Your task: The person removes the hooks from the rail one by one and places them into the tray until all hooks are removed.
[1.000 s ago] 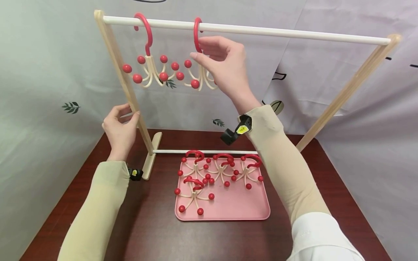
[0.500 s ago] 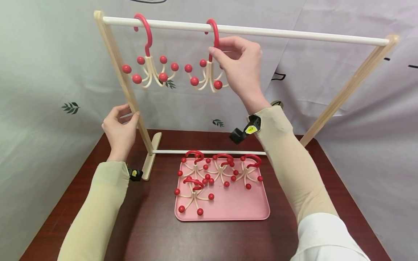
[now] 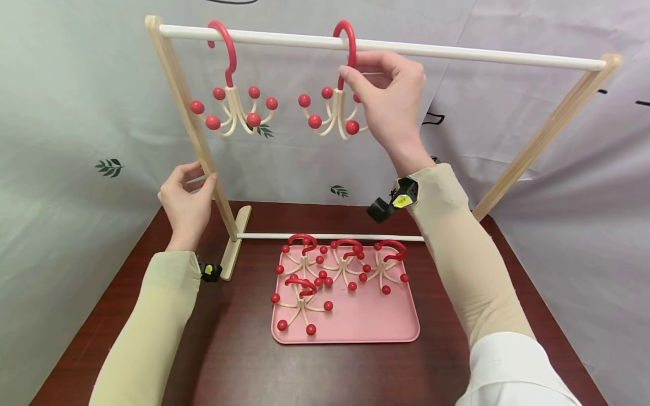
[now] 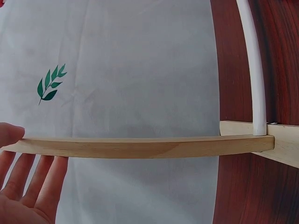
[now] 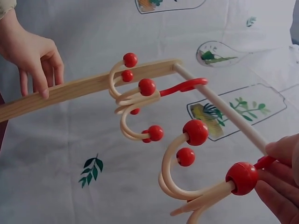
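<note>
Red hook of the second hanger (image 3: pixel 347 42), over the white rail (image 3: pixel 457 53) above the desk's far edge, is pinched by the right hand (image 3: pixel 391 101); if released unseated it could drop, though the left hand (image 3: pixel 185 197) fingers hold the wooden post (image 3: pixel 190 124)

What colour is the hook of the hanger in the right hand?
Red, on the hook over the rail; clearest in the head view.

A staged recording set rather than a lived-in room: a dark wood bench (image 3: pixel 228 361) stands closed in on all sides by a pale printed cloth backdrop (image 3: pixel 76 113) (leaf sprigs and jar drawings), with small cameras (image 3: pixel 388 203) strapped to both wrists.
</note>
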Motion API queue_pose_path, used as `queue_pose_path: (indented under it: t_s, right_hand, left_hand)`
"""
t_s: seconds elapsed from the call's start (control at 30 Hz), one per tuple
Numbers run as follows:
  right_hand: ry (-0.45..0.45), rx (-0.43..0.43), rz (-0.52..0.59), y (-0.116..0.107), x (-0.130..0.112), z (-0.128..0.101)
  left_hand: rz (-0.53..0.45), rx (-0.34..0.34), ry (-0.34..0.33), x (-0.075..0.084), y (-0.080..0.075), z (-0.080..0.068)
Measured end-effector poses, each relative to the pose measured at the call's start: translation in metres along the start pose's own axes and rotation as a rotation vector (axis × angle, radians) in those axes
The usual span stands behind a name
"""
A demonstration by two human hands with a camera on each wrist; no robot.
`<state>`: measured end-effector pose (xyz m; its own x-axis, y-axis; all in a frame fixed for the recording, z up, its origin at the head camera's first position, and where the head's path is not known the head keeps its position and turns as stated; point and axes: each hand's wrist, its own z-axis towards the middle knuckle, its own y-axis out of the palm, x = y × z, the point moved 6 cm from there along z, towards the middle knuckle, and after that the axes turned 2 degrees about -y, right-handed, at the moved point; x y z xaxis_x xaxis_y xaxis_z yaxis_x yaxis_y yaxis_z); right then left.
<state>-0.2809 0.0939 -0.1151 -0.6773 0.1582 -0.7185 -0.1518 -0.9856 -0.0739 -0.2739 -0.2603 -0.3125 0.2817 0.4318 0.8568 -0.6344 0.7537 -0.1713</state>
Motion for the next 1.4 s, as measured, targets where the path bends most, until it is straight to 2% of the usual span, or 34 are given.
queue_pose_path:
  t_s: [0.47, 0.77, 1.03, 1.4]
  right_hand:
    - [-0.067, 0.035, 0.059, -0.023, -0.014, -0.009]
    - [-0.110, 0.027, 0.060, -0.028, -0.004, -0.014]
    - [-0.089, 0.026, 0.019, -0.038, 0.015, -0.027]
    - [-0.057, 0.009, -0.002, -0.046, 0.015, -0.058]
  left_hand:
    - [0.003, 0.002, -0.006, 0.002, -0.002, 0.000]
    - [0.002, 0.009, 0.004, 0.001, -0.002, -0.001]
    - [-0.002, 0.007, 0.004, 0.001, -0.001, 0.000]
    - [-0.009, 0.011, -0.004, 0.002, -0.001, 0.000]
